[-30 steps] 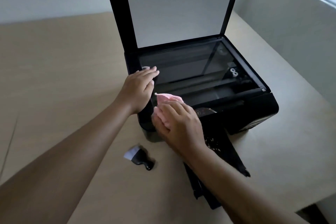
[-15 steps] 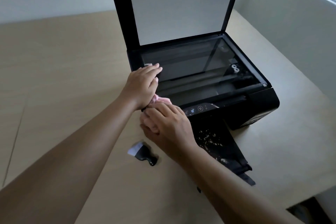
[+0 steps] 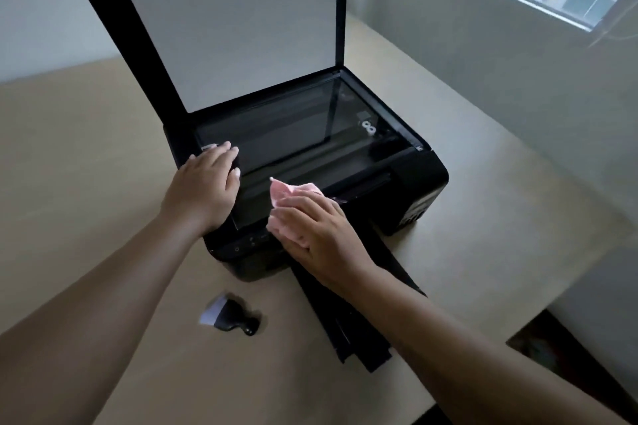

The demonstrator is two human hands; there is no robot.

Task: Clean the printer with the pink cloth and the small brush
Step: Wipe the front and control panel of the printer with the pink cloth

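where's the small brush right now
In the head view the small brush lies untouched on the table, lower left of centre, just in front of the printer and between the two forearms.

There was one printer (image 3: 397,183), one pink cloth (image 3: 293,193), one small brush (image 3: 229,316), one desk (image 3: 86,148) and two hands: left (image 3: 203,188), right (image 3: 317,235).

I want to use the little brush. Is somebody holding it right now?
No, the small brush lies alone on the table, while the right hand presses the pink cloth on the printer.
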